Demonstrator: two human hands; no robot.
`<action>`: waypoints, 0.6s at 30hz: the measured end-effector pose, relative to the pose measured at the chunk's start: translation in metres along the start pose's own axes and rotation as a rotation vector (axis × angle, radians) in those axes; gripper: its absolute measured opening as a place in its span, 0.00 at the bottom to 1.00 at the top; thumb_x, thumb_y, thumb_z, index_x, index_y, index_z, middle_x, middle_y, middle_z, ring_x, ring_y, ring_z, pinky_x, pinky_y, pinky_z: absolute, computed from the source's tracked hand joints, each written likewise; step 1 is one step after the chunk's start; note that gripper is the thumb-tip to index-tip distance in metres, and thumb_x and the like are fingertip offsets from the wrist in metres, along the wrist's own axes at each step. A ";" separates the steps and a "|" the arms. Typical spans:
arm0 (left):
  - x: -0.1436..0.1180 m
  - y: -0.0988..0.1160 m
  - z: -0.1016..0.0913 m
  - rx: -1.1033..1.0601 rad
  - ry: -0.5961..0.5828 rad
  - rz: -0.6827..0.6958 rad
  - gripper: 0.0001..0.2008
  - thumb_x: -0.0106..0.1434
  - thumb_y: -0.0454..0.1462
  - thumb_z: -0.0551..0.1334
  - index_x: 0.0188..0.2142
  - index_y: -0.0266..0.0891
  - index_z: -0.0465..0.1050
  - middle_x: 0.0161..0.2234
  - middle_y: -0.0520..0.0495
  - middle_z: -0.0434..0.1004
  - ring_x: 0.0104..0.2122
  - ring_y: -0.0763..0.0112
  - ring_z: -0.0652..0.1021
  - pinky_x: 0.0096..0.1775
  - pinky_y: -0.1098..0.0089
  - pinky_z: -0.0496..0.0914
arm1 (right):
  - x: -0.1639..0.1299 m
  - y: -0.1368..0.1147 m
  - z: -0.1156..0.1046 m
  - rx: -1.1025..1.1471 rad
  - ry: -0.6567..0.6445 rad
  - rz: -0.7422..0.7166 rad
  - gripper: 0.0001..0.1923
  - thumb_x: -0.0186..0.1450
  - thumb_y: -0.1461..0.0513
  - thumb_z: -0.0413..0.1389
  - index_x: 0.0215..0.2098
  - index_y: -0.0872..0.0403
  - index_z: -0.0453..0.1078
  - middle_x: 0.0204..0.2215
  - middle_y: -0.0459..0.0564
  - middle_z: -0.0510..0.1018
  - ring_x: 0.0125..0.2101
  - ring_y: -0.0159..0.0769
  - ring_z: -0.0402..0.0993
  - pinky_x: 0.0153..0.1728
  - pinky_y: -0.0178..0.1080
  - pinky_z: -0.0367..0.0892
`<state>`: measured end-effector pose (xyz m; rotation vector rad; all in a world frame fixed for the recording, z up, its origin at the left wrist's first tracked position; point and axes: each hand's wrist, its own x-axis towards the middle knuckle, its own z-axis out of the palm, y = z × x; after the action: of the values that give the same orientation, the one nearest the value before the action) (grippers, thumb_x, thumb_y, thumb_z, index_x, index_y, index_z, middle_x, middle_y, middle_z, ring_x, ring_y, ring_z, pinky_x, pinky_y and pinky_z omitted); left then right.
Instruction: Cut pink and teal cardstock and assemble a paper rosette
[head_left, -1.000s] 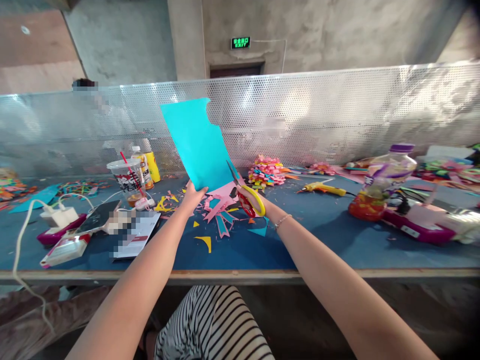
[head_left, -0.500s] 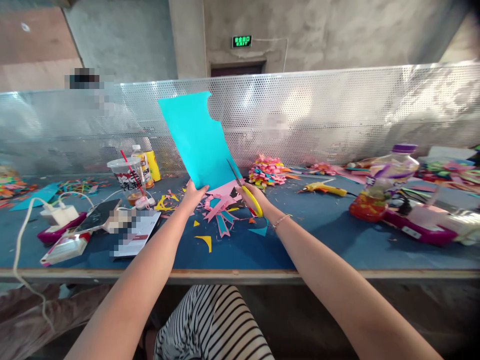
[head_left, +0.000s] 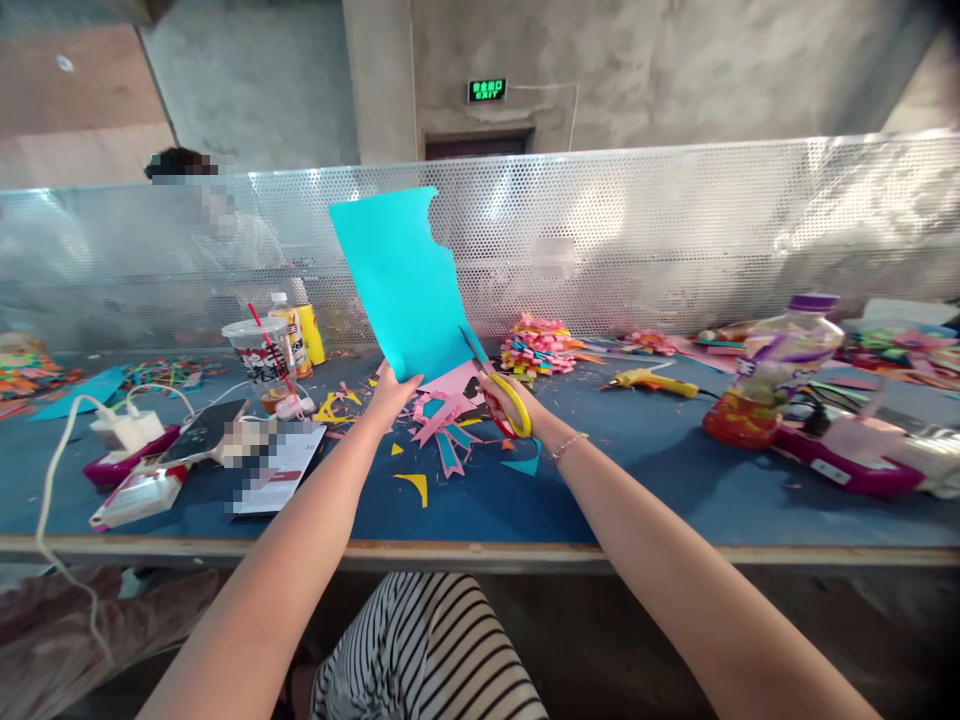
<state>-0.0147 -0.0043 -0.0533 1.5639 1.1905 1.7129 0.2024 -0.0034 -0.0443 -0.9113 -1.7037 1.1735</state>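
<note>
my left hand [head_left: 395,392] is pinching the bottom edge of a turquoise paper sheet [head_left: 401,283], holding it up tilted over the blue table [head_left: 637,480]. my right hand [head_left: 504,398] is closed through the yellow scissors [head_left: 501,392], blades at the sheet's lower right edge. pink and yellow scraps [head_left: 442,420] are littered right under my hands. plastic cup with a red straw [head_left: 261,352] sits off to my left, a glue gun [head_left: 651,380] and a tipped bottle [head_left: 772,360] to my right. mesh screen [head_left: 675,240] behind everything.
</note>
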 end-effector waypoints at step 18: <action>-0.003 0.004 0.003 0.005 -0.120 -0.017 0.26 0.50 0.39 0.64 0.49 0.37 0.62 0.37 0.44 0.75 0.36 0.66 0.75 0.37 0.67 0.68 | 0.000 -0.001 0.003 -0.060 0.082 -0.014 0.24 0.57 0.41 0.48 0.22 0.53 0.54 0.13 0.40 0.57 0.13 0.24 0.52 0.13 0.31 0.49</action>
<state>-0.0105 -0.0080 -0.0517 1.6311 1.1457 1.5828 0.1996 -0.0043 -0.0443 -0.9698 -1.6841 1.0661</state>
